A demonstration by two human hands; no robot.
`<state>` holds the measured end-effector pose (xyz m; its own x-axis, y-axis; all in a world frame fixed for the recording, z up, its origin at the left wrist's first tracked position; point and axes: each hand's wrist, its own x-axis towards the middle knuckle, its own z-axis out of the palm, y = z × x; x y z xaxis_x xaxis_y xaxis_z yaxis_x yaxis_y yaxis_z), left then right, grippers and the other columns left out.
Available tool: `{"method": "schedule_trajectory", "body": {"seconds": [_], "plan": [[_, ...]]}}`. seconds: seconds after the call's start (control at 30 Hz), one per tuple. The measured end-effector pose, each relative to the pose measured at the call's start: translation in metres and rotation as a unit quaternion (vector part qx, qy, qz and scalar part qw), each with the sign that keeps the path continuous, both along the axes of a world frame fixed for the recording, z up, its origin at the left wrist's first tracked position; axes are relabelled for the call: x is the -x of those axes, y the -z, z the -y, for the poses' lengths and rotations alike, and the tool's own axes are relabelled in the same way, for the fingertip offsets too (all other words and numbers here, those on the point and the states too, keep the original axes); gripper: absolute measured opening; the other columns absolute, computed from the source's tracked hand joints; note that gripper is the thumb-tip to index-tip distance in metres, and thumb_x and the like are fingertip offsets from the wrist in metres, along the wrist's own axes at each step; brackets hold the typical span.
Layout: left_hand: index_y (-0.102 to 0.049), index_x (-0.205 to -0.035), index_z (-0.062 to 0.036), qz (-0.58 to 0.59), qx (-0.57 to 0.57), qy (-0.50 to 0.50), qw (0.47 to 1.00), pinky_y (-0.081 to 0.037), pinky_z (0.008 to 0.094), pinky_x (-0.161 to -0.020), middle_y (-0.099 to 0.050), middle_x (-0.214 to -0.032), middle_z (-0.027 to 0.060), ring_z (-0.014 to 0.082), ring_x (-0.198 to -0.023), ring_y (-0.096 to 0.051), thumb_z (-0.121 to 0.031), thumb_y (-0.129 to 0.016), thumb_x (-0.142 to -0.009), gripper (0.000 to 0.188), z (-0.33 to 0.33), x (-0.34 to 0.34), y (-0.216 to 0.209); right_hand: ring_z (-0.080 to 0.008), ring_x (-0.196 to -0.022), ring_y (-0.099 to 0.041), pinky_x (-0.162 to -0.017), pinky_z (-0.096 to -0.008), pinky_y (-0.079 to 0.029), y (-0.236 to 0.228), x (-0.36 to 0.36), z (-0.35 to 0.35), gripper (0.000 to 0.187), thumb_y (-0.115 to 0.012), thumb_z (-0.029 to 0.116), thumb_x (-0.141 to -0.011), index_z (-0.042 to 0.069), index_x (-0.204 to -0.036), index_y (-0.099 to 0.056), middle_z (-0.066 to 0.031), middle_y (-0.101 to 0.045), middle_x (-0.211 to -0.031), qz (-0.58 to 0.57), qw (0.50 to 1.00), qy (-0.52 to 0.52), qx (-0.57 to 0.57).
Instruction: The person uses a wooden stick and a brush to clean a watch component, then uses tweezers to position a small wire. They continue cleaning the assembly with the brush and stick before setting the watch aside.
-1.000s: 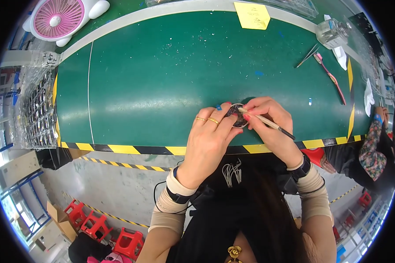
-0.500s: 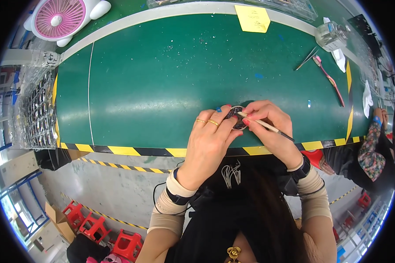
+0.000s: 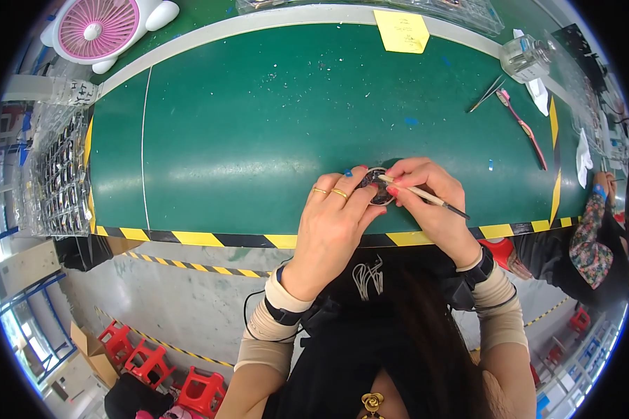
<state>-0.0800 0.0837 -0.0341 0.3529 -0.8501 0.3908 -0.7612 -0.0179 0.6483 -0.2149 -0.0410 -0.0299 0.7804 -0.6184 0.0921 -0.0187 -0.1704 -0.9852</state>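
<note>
1. Sitting btwn both hands, nr the front edge of the bench (image 3: 258, 140) – a round dark piece (image 3: 372, 177) w/ a pale rim; can't tell if it touches the surface.
2. L hand (image 3: 332, 220): fingers curled, tips & thumb gripping the piece from its left side.
3. R hand (image 3: 437, 206): thumb & fingers pinching a thin pale stick (image 3: 430, 198) w/ a dark rear end; its front tip is over the piece – contact unclear.
4. Farther right on the bench: tweezers (image 3: 483, 98) just beside a pink toothbrush (image 3: 528, 129), glass jar (image 3: 525, 58) behind them.
5. Far edge: yellow note (image 3: 402, 31).
6. Far left: clear trays (image 3: 61, 171) w/ sm. parts, pink/white fan (image 3: 98, 29) beyond.
7. Floor, lower left: red stools (image 3: 147, 359).
8. Far right: co-worker's floral sleeve (image 3: 592, 241).
</note>
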Motion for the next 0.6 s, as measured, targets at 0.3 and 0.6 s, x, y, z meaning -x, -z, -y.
{"method": "schedule_trajectory", "body": {"seconds": [0.3,0.6], "plan": [[-0.066,-0.095,-0.004,-0.01,0.0,-0.003,1.0,-0.049,0.0396,-0.079,-0.066,-0.11,0.0098,0.0315,-0.09,-0.06,-0.012,-0.083,-0.069,0.032,0.0002,-0.0003,-0.0014,-0.0157,-0.086,-0.063,-0.072,-0.0273,-0.052,-0.0028,-0.0001,0.0012,0.01,-0.069,-0.006,-0.084,0.0,-0.088,-0.062,-0.0119,-0.066,-0.1,-0.007,0.999,-0.008,0.042],[-0.057,-0.102,-0.0017,-0.062,-0.006,0.002,0.998,-0.048,0.041,-0.083,-0.066,-0.108,0.0143,0.0336,-0.095,-0.058,-0.008,-0.079,-0.072,0.038,-0.0027,0.0005,-0.0005,-0.0142,-0.082,-0.062,-0.069,-0.0256,-0.053,0.0003,0.0027,-0.001,0.009,-0.065,-0.008,-0.087,-0.002,-0.091,-0.06,-0.0137,-0.063,-0.106,0.009,0.999,-0.021,0.04]]}}
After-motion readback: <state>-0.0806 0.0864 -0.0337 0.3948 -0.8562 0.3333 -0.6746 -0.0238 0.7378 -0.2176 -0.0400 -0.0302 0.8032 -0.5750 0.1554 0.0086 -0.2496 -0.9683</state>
